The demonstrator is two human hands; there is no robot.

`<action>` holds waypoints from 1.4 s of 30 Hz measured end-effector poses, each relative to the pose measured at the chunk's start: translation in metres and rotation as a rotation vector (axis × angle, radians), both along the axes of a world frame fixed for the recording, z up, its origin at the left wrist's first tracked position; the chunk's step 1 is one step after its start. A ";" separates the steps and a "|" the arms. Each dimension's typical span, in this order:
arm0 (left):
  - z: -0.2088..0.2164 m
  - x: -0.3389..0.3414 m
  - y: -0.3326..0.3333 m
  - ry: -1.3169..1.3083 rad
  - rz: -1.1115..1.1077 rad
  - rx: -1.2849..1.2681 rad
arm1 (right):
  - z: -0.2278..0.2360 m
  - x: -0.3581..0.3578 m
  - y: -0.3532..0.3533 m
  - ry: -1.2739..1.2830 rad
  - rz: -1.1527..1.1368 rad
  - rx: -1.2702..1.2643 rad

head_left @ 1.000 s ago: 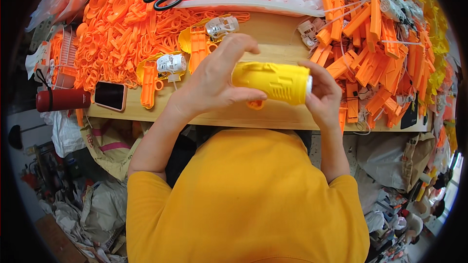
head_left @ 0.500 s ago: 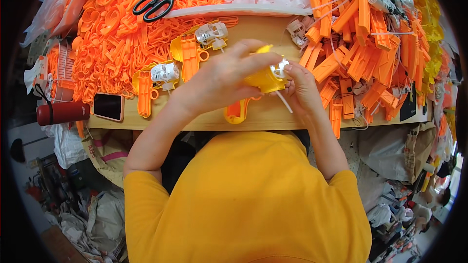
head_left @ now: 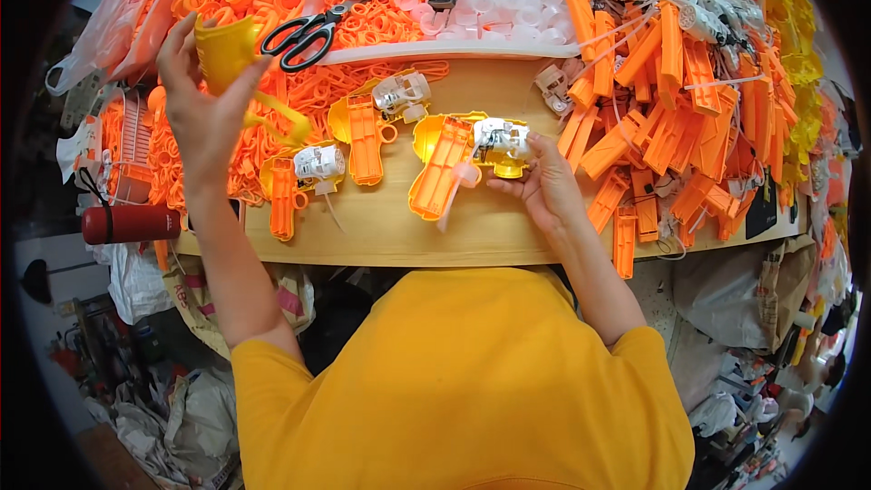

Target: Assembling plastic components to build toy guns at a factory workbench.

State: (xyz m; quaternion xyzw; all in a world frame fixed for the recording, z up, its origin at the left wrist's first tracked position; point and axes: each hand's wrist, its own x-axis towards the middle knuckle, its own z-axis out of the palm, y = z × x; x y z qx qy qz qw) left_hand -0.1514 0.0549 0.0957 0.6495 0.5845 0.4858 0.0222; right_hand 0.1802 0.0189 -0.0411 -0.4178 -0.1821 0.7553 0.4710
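Note:
My left hand [head_left: 201, 122] is raised over the far left, gripping a yellow plastic shell half [head_left: 225, 53] between thumb and fingers. In front of me, my right hand [head_left: 552, 189] pinches the right end of a part-built toy gun [head_left: 442, 168]. That piece has a yellow shell, an orange tray-like handle insert, a white mechanism [head_left: 501, 135] and a translucent round part at its lower end. To its left, two similar part-built toy guns [head_left: 366, 139] lie on the table, the nearer one [head_left: 283, 198] with a thin tube hanging from it.
Loose orange parts [head_left: 172, 150] heap up on the left, with black-handled scissors [head_left: 304, 41] on top. A tray [head_left: 454, 51] of translucent caps stands at the back. Orange holders with wires [head_left: 671, 118] pile up at right. A red flask [head_left: 132, 223] stands at the left edge.
My left hand has moved far left and up, carrying the yellow shell half away. The part-built gun now lies uncovered at my right hand, its orange insert and white mechanism showing.

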 end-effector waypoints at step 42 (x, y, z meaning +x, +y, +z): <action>-0.076 0.135 -0.035 0.010 -0.775 -0.240 | 0.015 -0.003 -0.004 0.002 0.138 0.024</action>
